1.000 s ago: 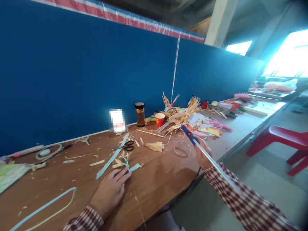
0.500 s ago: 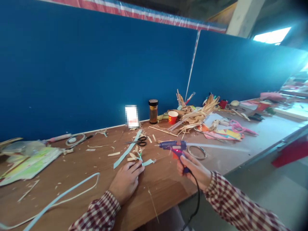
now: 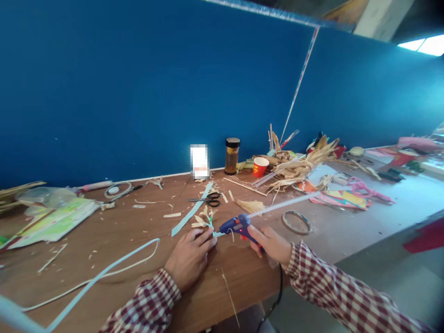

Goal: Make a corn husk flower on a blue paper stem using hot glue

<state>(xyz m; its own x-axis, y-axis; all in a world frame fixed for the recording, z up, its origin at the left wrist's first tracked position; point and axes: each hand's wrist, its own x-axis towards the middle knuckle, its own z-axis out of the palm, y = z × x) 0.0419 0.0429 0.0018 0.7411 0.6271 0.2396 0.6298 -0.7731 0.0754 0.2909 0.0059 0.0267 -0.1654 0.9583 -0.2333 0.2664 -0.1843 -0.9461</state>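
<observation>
My right hand [image 3: 268,243] grips a blue hot glue gun [image 3: 236,225], with a long translucent glue stick [image 3: 277,205] jutting from its back. The gun's nozzle sits at a light blue strip joined to a small corn-husk flower [image 3: 199,222]. On the table, the fingertips of my left hand [image 3: 192,256] are closed on the flower's stem end and pin it down, covering part of it. Just behind the flower, black scissors [image 3: 211,200] lie across a longer light blue strip [image 3: 190,215].
Dry corn husks [image 3: 301,162] are heaped at the back right, near a red paper cup [image 3: 260,167] and a dark-lidded jar [image 3: 232,157]. A tape roll [image 3: 297,222] lies right of the gun. Pink scissors [image 3: 369,188] lie farther right. A blue partition [image 3: 138,92] bounds the table.
My right hand has brought the glue gun left and down, its nozzle now at the flower's blue strip. My left hand stays on the flower. The camera view has shifted slightly.
</observation>
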